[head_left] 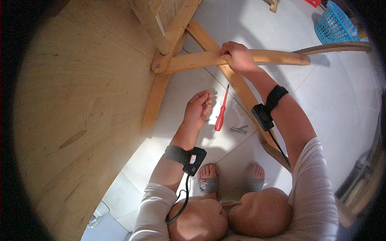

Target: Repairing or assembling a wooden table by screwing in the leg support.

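My right hand (238,57) is closed round a light wooden bar (279,56), near where it crosses a slanting wooden brace (240,87). The bar's left end meets other wooden pieces at a joint with a metal bolt (158,66) in it. Lower and to the left, my left hand (197,108) hovers over the tiles with its fingers curled together; whatever they may hold is hidden. Just right of it, a red-handled screwdriver (220,117) lies on the floor, tip pointing away from me. Several metal bolts (239,130) lie loose below the screwdriver.
A large wooden panel (76,104) fills the left side, joined to a wooden leg (155,106). At the far right stands a blue plastic basket (335,25), near a curved strip (335,48). My sandalled feet (208,178) rest on the tiled floor close by.
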The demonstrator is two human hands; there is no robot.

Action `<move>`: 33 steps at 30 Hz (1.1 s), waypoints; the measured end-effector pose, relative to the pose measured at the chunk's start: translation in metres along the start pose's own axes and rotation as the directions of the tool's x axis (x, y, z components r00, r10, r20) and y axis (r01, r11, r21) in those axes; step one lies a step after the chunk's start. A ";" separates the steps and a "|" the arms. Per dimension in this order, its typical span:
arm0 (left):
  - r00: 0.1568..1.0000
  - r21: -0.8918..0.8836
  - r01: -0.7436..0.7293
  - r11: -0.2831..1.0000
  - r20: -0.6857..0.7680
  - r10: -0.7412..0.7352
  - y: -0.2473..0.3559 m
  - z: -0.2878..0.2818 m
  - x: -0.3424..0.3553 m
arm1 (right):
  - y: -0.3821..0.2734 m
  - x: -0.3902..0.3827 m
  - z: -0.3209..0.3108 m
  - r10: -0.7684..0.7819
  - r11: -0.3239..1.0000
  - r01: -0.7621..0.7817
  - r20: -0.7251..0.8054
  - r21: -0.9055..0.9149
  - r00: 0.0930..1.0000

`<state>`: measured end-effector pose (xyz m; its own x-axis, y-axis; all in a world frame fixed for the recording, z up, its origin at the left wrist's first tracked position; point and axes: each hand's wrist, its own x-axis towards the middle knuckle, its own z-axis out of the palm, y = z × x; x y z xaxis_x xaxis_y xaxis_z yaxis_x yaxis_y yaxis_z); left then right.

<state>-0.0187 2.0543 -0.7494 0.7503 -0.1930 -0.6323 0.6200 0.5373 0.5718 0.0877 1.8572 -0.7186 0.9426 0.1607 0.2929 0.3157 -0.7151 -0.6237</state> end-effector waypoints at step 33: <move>1.000 -0.009 0.008 1.000 0.007 -0.008 -0.001 -0.009 0.003 | 0.008 -0.003 -0.006 0.019 1.000 -0.019 0.007 0.023 1.000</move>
<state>-0.0191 2.0603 -0.7562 0.7469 -0.2031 -0.6332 0.6241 0.5427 0.5621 0.0872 1.8468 -0.7203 0.9491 0.1518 0.2761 0.3002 -0.7019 -0.6459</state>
